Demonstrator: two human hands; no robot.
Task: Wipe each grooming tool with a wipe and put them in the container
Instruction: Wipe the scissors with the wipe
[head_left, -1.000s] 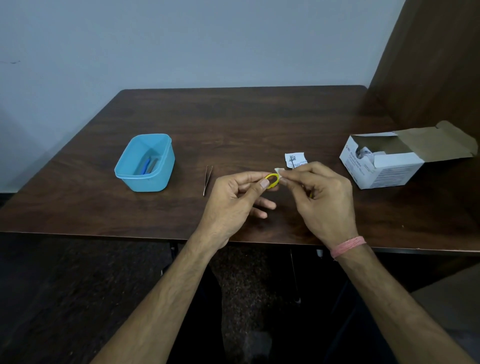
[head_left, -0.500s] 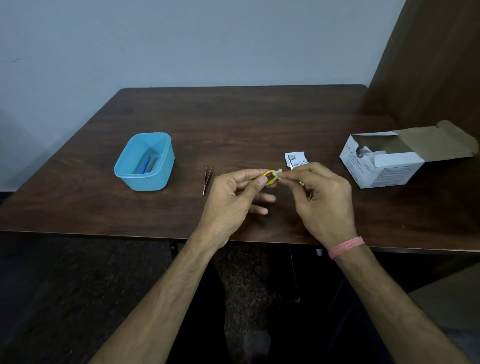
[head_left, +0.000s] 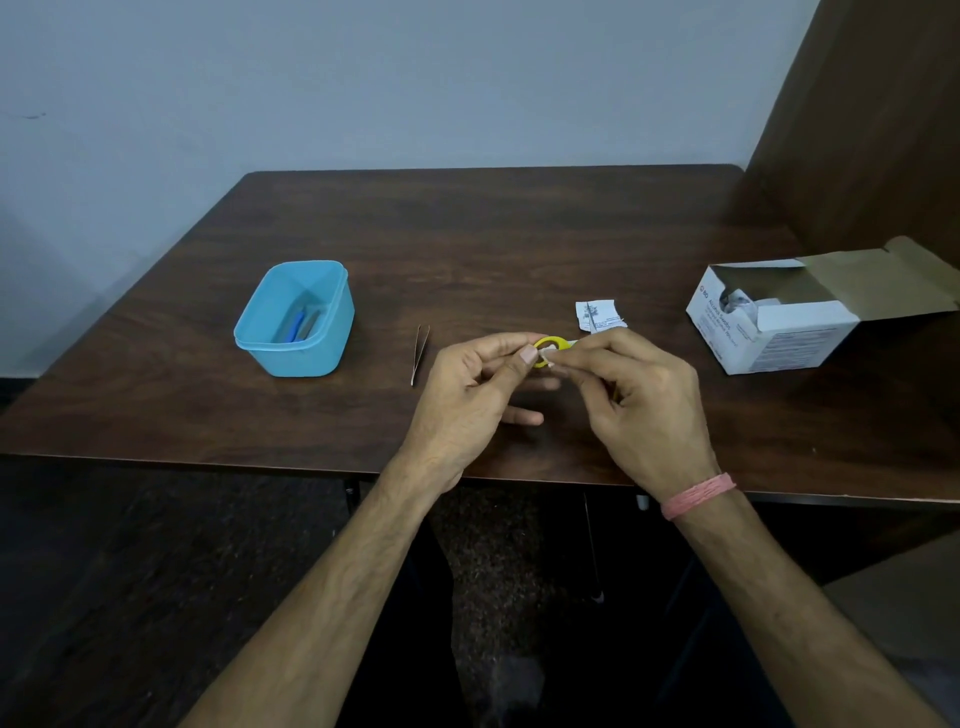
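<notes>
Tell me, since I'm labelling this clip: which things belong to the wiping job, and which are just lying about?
Job: yellow tool in left hand; wipe in right hand; tweezers; blue container; swab box.
Lying about: torn wrapper.

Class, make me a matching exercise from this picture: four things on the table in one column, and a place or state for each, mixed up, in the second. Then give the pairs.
Things
1. blue container
2. tweezers
3. yellow-handled tool
4. cardboard box

Places or states
A. held between the left hand and right hand
B. flap open, at the table's right side
C. holds tools already, at the left
D. lying loose on the table, between the container and the hands

Pairs: 1-C, 2-D, 3-A, 4-B
</notes>
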